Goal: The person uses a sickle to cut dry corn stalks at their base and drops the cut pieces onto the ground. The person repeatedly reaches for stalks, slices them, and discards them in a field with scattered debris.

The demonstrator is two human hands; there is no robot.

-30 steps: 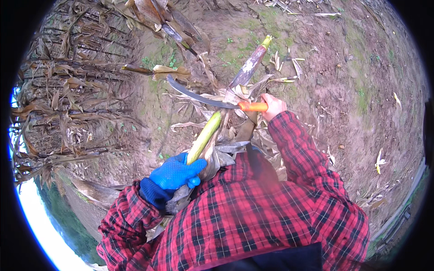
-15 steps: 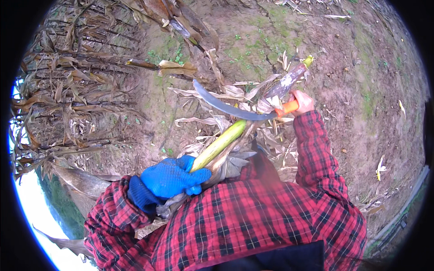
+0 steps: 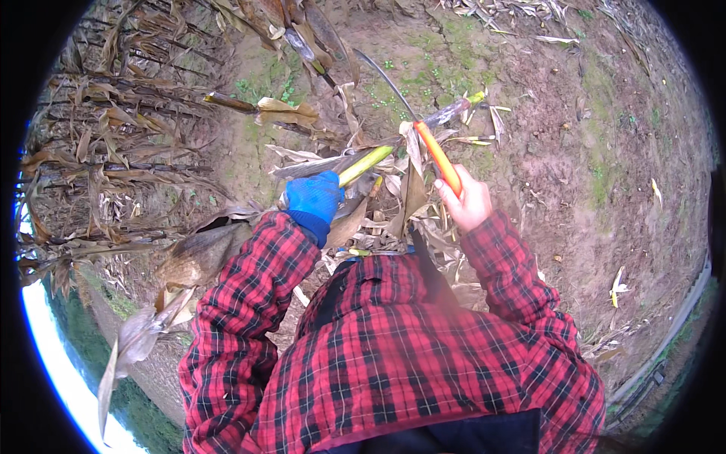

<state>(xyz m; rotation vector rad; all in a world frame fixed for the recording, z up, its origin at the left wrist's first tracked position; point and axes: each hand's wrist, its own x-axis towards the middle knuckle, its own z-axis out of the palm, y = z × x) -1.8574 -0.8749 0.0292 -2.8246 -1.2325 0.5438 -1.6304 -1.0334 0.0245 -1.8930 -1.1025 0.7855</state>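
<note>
My left hand (image 3: pixel 311 198), in a blue glove, is closed round a corn stalk (image 3: pixel 366 166). The stalk's yellow-green end sticks out past the fingers toward the far right, and its dry leaves (image 3: pixel 200 261) trail back at the near left. My bare right hand (image 3: pixel 466 198) grips the orange handle of a sickle (image 3: pixel 437 155). Its curved blade points away from me and to the left, apart from the held stalk. Behind the sickle, another stalk piece (image 3: pixel 452 112) with a yellow-green tip lies at a slant.
Dry husks and leaves (image 3: pixel 382 227) litter the soil between my arms. Rows of dry fallen stalks (image 3: pixel 128 170) cover the left side. At the top, a leafy dry stalk (image 3: pixel 302 45) slants down. Bare soil (image 3: pixel 590 189) stretches to the right, bounded by a pale edge (image 3: pixel 665 344).
My left hand has moved farther out with the stalk, swinging its leafy part to the left. The sickle has turned from lying across the stalk to pointing away; my right hand has come nearer and leftward.
</note>
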